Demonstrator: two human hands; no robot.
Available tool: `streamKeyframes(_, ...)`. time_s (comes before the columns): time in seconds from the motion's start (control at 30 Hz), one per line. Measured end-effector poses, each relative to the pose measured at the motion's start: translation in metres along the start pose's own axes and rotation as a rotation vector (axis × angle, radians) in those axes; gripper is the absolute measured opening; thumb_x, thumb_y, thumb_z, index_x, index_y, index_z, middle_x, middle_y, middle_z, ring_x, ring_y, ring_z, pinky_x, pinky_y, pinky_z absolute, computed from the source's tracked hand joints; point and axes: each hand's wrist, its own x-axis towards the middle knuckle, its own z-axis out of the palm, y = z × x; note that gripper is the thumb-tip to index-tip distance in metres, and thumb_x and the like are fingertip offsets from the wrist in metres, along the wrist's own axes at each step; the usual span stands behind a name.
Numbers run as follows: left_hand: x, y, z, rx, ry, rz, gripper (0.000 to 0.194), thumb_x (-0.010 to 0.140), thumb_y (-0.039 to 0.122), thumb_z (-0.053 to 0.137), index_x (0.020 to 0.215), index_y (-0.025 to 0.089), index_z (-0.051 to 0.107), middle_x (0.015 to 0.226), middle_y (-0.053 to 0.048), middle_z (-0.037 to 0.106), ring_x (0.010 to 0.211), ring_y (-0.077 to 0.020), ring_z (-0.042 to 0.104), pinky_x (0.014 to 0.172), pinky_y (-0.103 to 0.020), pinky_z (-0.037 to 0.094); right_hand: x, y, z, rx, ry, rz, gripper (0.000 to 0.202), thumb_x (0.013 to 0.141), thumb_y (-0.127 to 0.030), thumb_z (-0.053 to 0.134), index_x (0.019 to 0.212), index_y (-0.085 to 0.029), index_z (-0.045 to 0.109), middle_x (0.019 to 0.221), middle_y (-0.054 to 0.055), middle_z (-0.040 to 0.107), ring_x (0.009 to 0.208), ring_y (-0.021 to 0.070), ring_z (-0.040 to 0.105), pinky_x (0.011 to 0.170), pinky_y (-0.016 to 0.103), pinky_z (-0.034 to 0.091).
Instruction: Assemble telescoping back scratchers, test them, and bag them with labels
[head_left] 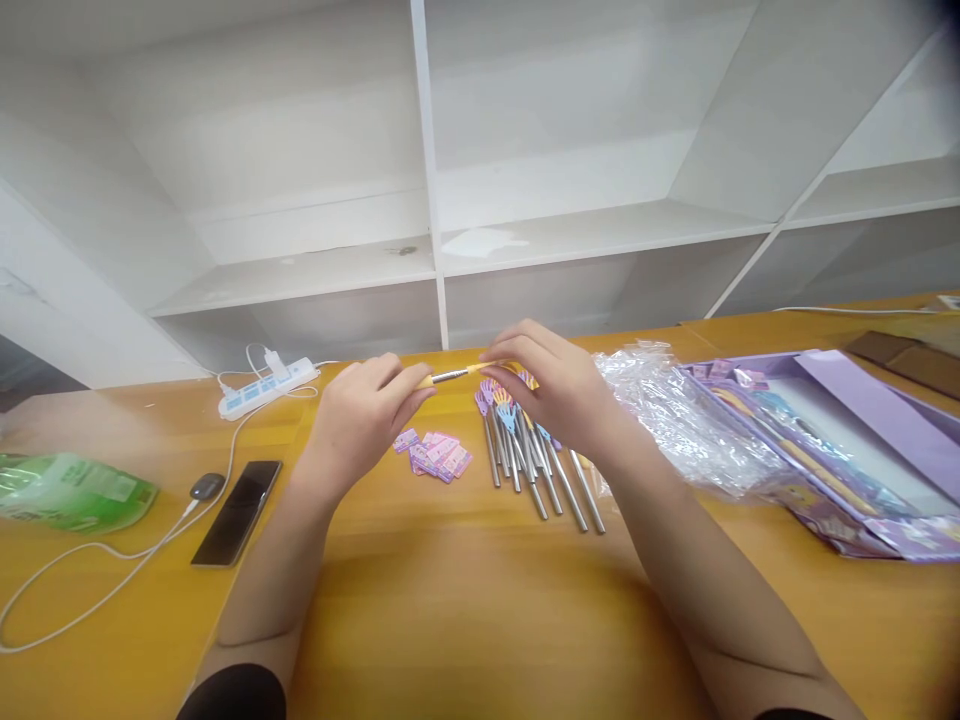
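Note:
Both hands grip a thin back scratcher, held level above the table, with yellow parts at either side of a short metal rod. My left hand is closed on its left end, thumb and fingers pinching it. My right hand pinches its yellow right end, which the fingers partly hide. Below my right hand lies a pile of back scratchers with metal rods and purple, orange and blue hand-shaped heads. Small pink and purple printed cards lie to the left of the pile.
Clear plastic bags lie right of the pile, beside a purple box holding wrapped items. At left are a phone, a white power strip, a cable, a black earbud case and a green pouch. White shelves stand behind.

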Motion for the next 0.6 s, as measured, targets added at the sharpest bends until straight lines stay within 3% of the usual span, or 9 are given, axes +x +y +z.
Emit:
streamKeyframes(0.17, 0.002, 0.002, 0.005, 0.037, 0.067, 0.090, 0.012, 0.108, 0.029, 0.062, 0.113, 0.022, 0.071, 0.081, -0.001, 0.066, 0.070, -0.0166, 0.055, 0.066, -0.033, 0.037, 0.000, -0.006, -0.002, -0.094, -0.011, -0.047, 0.007, 0.108, -0.028, 0.061, 0.104, -0.025, 0.067, 0.097, 0.006, 0.075, 0.089, 0.0204, 0.067, 0.077, 0.035, 0.049)
streamKeyframes(0.33, 0.003, 0.005, 0.012, -0.021, 0.123, 0.112, 0.008, 0.104, 0.023, 0.067, 0.112, 0.024, 0.067, 0.094, -0.004, 0.074, 0.081, -0.0185, 0.063, 0.070, -0.034, 0.040, 0.003, -0.011, -0.003, -0.200, -0.009, -0.090, 0.009, 0.108, -0.027, 0.062, 0.100, -0.025, 0.066, 0.096, 0.005, 0.078, 0.085, 0.0195, 0.066, 0.076, 0.036, 0.046)
streamKeyframes(0.6, 0.008, 0.016, 0.016, -0.022, 0.141, 0.104, 0.004, 0.105, 0.020, 0.065, 0.107, 0.019, 0.068, 0.096, -0.007, 0.073, 0.083, -0.0200, 0.060, 0.072, -0.034, 0.045, 0.003, -0.009, 0.001, -0.284, 0.046, -0.176, 0.011, 0.105, -0.016, 0.062, 0.100, -0.026, 0.064, 0.095, 0.000, 0.079, 0.085, 0.0169, 0.066, 0.079, 0.034, 0.047)
